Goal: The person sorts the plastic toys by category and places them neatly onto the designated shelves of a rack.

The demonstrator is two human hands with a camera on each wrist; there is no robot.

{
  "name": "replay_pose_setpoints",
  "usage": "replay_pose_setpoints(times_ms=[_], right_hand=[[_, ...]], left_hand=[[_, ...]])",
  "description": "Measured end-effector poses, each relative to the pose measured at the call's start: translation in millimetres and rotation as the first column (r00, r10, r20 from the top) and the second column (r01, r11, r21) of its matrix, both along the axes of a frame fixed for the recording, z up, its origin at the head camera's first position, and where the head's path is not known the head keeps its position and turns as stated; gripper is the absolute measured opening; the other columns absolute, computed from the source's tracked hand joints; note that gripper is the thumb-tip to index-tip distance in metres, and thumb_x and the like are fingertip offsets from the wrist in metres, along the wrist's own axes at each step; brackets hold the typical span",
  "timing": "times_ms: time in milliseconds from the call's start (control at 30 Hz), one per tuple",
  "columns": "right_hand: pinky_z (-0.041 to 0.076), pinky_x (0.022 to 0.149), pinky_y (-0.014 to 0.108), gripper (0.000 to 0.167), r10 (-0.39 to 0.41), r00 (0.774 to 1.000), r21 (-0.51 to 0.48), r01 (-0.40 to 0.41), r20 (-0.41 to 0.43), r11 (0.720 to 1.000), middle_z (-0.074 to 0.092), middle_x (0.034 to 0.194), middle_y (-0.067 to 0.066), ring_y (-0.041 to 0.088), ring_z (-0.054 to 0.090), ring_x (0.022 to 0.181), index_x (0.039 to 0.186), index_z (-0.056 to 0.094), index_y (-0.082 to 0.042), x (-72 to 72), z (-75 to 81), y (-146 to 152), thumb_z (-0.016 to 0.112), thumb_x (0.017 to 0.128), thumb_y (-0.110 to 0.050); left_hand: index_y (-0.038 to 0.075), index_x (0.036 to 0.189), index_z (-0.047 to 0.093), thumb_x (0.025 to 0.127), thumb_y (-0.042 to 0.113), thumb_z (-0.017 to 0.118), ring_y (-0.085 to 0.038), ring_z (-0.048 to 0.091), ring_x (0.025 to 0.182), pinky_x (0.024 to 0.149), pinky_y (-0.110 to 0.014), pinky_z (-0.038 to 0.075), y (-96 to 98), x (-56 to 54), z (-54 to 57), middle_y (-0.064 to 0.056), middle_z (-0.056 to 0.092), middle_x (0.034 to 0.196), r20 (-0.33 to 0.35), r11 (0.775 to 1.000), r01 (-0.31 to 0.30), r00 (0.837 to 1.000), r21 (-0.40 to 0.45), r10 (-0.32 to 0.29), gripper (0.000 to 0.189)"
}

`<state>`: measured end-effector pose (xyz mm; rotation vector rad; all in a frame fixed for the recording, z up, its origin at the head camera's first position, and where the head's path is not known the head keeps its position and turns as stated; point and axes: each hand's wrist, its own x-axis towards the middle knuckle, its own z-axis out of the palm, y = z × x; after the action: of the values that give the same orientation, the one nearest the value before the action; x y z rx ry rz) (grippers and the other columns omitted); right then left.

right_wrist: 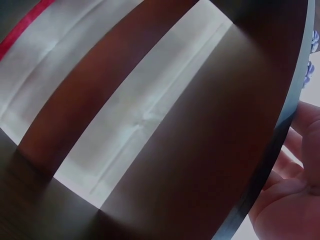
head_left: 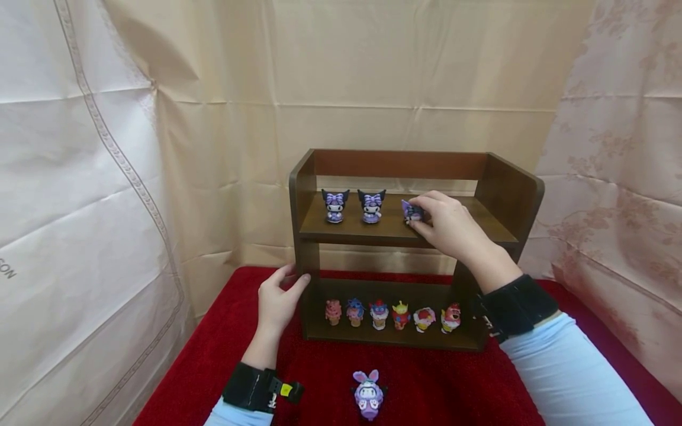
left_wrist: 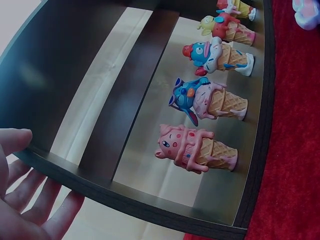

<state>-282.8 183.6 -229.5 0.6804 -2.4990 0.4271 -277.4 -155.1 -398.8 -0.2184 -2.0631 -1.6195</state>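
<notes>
On the upper board of a brown two-tier shelf (head_left: 394, 233), my right hand (head_left: 453, 228) pinches a small purple and black figurine (head_left: 411, 212) between thumb and fingers. The fingers partly cover it, and it hangs low over the board. To its left stand two upright figurines in black pointed hoods with purple bows, one nearer (head_left: 371, 207) and one farther left (head_left: 335, 207). My left hand (head_left: 277, 305) is at the shelf's left side panel, thumb at the front edge, straight fingers along the outside. In the right wrist view, the lower board hides the held figurine.
Several ice-cream-cone figurines line the lower board, with a pink one (left_wrist: 185, 150) at the left end and a red one (head_left: 450, 318) at the right. A lilac bunny-eared figurine (head_left: 369, 395) lies on the red cloth (head_left: 426, 384) in front. Beige curtains (head_left: 373, 71) hang behind.
</notes>
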Motion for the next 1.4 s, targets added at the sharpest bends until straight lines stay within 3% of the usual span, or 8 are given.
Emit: replay_pose_setpoints(times_ms=[367,567,733,900,1033,1233,1300,1400], right_hand=[[0.055,0.087,0.052,0.045,0.011,0.995,-0.075,-0.019,-0.102,0.997,0.057,0.133,0.017,0.031,0.069,0.098,0.130,0.065,-0.005,4.0,-9.7,10,0.080,0.089,-0.012],[0.052,0.093,0.055,0.041,0.014,0.971,-0.152,-0.052,-0.238,0.987,0.059,0.131,0.016,0.035,0.063,0.110,0.126,0.067,-0.004,15.0,-17.8,22,0.081,0.087,-0.010],[0.049,0.098,0.054,0.036,-0.010,0.924,-0.241,-0.089,-0.382,0.966,0.063,0.125,0.015,0.034,0.059,0.118,0.119,0.070,-0.003,27.5,-31.3,38,0.081,0.085,-0.004],[0.044,0.105,0.029,0.030,-0.059,0.846,-0.339,-0.148,-0.530,0.929,0.067,0.121,0.017,0.033,0.061,0.114,0.112,0.073,-0.001,35.5,-46.8,51,0.079,0.084,-0.008],[0.039,0.100,0.015,0.029,-0.120,0.792,-0.411,-0.175,-0.598,0.895,0.066,0.119,0.022,0.038,0.061,0.110,0.108,0.073,0.003,41.3,-56.9,59,0.075,0.085,-0.015],[0.039,0.100,0.023,0.033,-0.231,0.760,-0.535,-0.176,-0.607,0.827,0.063,0.120,0.028,0.045,0.055,0.113,0.107,0.068,0.010,60.7,-61.1,62,0.071,0.083,-0.013],[0.039,0.101,0.025,0.034,-0.253,0.763,-0.570,-0.177,-0.594,0.802,0.061,0.121,0.031,0.044,0.054,0.115,0.108,0.065,0.012,69.9,-60.0,59,0.071,0.083,-0.010],[0.039,0.103,0.024,0.037,-0.266,0.787,-0.614,-0.175,-0.557,0.769,0.057,0.123,0.035,0.035,0.053,0.120,0.112,0.060,0.017,83.0,-59.6,55,0.070,0.082,-0.003]], left_hand=[[0.007,0.127,0.071,0.093,0.020,0.076,-0.030,0.068,0.108,0.084,-0.049,0.059,2.4,1.7,-1.4,-0.016,0.070,0.125,0.009,1.000,0.007,1.000,-0.006,-0.007,0.037],[0.007,0.129,0.071,0.093,0.020,0.077,-0.028,0.067,0.108,0.084,-0.048,0.058,4.3,2.3,-0.2,-0.010,0.071,0.124,0.010,1.000,-0.009,1.000,-0.015,0.009,0.038],[0.010,0.131,0.068,0.093,0.021,0.077,-0.027,0.066,0.107,0.082,-0.048,0.058,7.2,3.7,3.8,-0.010,0.070,0.123,-0.021,0.999,-0.015,1.000,-0.029,0.015,0.041],[0.008,0.135,0.064,0.093,0.018,0.077,-0.027,0.066,0.109,0.084,-0.047,0.058,9.0,6.2,8.1,-0.010,0.068,0.125,-0.036,0.999,-0.033,0.999,-0.012,0.033,0.045],[0.002,0.138,0.060,0.092,0.016,0.077,-0.030,0.065,0.112,0.089,-0.047,0.056,10.1,7.3,12.8,-0.013,0.064,0.129,-0.085,0.999,-0.047,0.995,-0.001,0.046,0.051],[0.002,0.135,0.059,0.090,0.016,0.078,-0.027,0.059,0.112,0.089,-0.050,0.049,12.4,10.3,20.7,-0.012,0.059,0.130,-0.229,0.993,-0.113,0.968,-0.030,0.103,0.051],[0.002,0.132,0.061,0.090,0.015,0.079,-0.026,0.057,0.112,0.088,-0.049,0.048,13.6,12.2,22.6,-0.012,0.058,0.128,-0.283,0.988,-0.145,0.951,-0.043,0.127,0.048],[0.001,0.128,0.064,0.089,0.014,0.079,-0.026,0.056,0.110,0.088,-0.044,0.046,16.2,16.6,24.9,-0.013,0.058,0.125,-0.361,0.981,-0.174,0.923,-0.090,0.131,0.043]])
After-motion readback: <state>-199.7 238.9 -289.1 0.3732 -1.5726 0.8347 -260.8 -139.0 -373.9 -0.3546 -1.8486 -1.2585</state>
